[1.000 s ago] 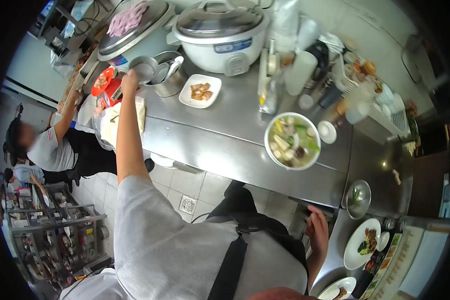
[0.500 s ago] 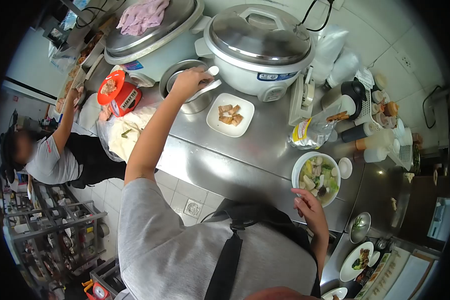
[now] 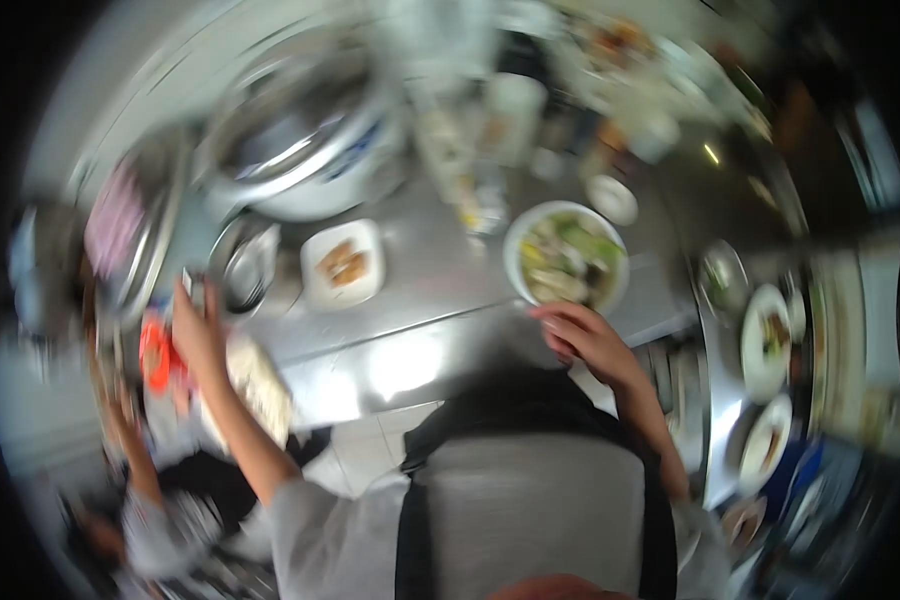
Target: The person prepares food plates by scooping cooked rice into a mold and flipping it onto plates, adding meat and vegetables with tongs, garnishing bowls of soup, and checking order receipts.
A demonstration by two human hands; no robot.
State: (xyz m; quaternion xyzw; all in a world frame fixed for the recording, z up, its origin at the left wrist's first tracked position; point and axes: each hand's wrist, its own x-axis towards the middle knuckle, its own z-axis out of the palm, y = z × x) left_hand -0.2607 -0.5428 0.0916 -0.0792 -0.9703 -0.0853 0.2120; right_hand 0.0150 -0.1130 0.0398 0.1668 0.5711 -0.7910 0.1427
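Note:
My left hand (image 3: 198, 325) is stretched out to the left, beside a steel pot (image 3: 245, 268) and close to an orange-red scale (image 3: 156, 350). Its fingers are smeared by motion, and a small greyish shape at them is too blurred to name. My right hand (image 3: 588, 342) is at the near rim of a white bowl (image 3: 513, 262) of soup with leafy greens and pale pieces. Its fingers are loosely bent and apart, holding nothing visible; whether they touch the rim is unclear. Between the hands sits a square white dish (image 3: 313, 285) with browned food pieces (image 3: 342, 264).
A large rice cooker (image 3: 305, 195) stands behind the dish. Another lidded cooker with a pink cloth (image 3: 115, 225) is further left. A co-worker's arm (image 3: 130, 430) reaches in at the left. A small white cup (image 3: 612, 200), bottles and plates of food (image 3: 767, 335) are to the right.
The view has swung right and blurred. My left hand has gone from over the steel pot to its left side; the white-handled item at it no longer shows clearly. My right hand stays by the bowl.

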